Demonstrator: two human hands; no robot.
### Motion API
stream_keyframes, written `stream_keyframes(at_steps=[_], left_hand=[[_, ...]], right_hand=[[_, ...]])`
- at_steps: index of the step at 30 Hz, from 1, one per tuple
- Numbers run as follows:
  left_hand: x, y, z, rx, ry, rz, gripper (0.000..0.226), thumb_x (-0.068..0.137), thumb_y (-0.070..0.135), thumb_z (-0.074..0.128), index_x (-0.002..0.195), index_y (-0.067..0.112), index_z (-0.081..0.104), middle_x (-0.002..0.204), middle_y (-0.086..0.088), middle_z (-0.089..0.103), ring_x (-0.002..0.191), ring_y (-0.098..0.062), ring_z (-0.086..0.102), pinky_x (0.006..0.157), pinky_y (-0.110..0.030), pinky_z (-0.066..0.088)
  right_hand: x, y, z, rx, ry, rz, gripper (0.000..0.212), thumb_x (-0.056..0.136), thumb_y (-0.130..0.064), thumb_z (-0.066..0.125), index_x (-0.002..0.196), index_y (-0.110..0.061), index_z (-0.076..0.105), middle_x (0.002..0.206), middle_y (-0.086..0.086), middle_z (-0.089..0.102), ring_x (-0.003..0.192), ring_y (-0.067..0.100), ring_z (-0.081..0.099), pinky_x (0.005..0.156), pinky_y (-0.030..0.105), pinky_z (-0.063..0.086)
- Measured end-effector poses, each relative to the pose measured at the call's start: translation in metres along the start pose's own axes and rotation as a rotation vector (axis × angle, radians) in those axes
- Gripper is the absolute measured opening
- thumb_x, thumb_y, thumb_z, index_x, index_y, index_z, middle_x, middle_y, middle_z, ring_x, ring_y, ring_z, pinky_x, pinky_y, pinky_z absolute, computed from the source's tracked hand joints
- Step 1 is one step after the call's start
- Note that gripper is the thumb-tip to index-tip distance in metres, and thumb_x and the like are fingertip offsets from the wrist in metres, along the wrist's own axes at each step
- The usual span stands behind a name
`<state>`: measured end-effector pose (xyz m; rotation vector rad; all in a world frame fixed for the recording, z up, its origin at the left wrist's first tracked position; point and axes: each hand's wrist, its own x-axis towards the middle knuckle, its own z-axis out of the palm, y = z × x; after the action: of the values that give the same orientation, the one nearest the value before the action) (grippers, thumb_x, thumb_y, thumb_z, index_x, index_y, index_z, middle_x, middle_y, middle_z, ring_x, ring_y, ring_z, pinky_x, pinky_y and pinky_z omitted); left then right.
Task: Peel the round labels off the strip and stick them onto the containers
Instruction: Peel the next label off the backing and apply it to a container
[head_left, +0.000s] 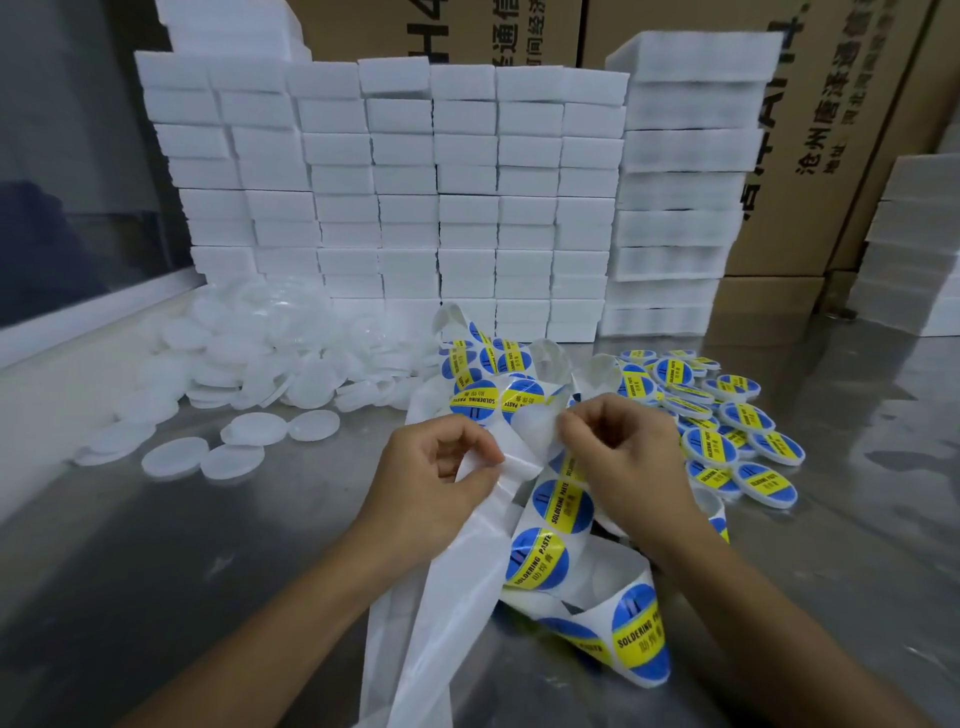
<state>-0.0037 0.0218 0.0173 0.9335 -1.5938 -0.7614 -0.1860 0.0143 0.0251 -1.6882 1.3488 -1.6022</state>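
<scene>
**Label strip held in both hands, mid-table**

My left hand (436, 483) pinches the white backing strip (519, 467) between thumb and curled fingers. My right hand (618, 447), fingers curled, pinches the strip's edge just beside it; whether a label is lifting there I cannot tell. Round blue-and-yellow labels (537, 558) run along the strip below my hands. Labelled containers (727, 436) lie heaped on the right, plain white containers (249, 374) on the left, on the steel table (156, 545). White foam blocks (415, 182) are stacked behind.
</scene>
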Motion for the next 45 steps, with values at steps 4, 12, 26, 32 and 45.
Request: stream_keyframes(at_steps=[4, 12, 26, 32, 45], left_hand=[[0.001, -0.004, -0.001, 0.003, 0.023, -0.009, 0.037, 0.077, -0.01, 0.071, 0.069, 0.025, 0.068, 0.075, 0.009, 0.071, 0.074, -0.009, 0.068, 0.07, -0.018, 0.052], [0.008, -0.016, -0.012, 0.177, 0.242, 0.095, 0.028, 0.072, 0.038, 0.08, 0.074, 0.026, 0.054, 0.065, -0.001, 0.055, 0.055, -0.007, 0.047, 0.052, -0.019, 0.044], [0.025, -0.082, -0.108, 1.189, 0.111, -0.399, 0.049, 0.099, 0.046, 0.032, 0.143, 0.027, 0.036, 0.147, 0.005, 0.043, 0.137, -0.018, 0.034, 0.109, -0.057, 0.012], [0.027, -0.084, -0.107, 1.177, -0.002, -0.487, 0.037, 0.1, 0.04, 0.023, 0.129, 0.024, 0.04, 0.135, 0.003, 0.048, 0.132, -0.018, 0.037, 0.11, -0.063, 0.004], [0.024, -0.073, -0.101, 1.192, 0.169, -0.295, 0.019, 0.095, 0.024, 0.051, 0.083, 0.026, 0.066, 0.087, 0.011, 0.056, 0.085, -0.013, 0.052, 0.109, -0.049, 0.017]], right_hand=[[0.006, 0.002, -0.006, 0.261, 0.043, 0.294, 0.025, 0.087, -0.01, 0.064, 0.062, -0.013, 0.066, 0.054, 0.002, 0.051, 0.048, 0.009, 0.044, 0.048, 0.022, 0.044], [0.009, -0.003, -0.011, 0.562, 0.064, 0.423, 0.023, 0.086, -0.009, 0.068, 0.064, -0.014, 0.069, 0.061, 0.002, 0.057, 0.051, 0.01, 0.048, 0.051, 0.022, 0.046], [0.007, -0.009, -0.015, 0.604, 0.15, 0.279, 0.007, 0.086, -0.011, 0.07, 0.088, -0.013, 0.076, 0.089, 0.01, 0.076, 0.086, 0.019, 0.073, 0.068, 0.019, 0.056], [0.007, -0.008, -0.015, 0.59, 0.146, 0.278, 0.013, 0.085, -0.007, 0.071, 0.094, -0.014, 0.075, 0.089, 0.009, 0.077, 0.088, 0.019, 0.074, 0.068, 0.018, 0.056], [0.008, -0.001, -0.014, 0.467, 0.168, 0.161, 0.01, 0.082, -0.018, 0.075, 0.09, -0.024, 0.076, 0.082, -0.002, 0.076, 0.079, 0.008, 0.072, 0.062, 0.017, 0.053]])
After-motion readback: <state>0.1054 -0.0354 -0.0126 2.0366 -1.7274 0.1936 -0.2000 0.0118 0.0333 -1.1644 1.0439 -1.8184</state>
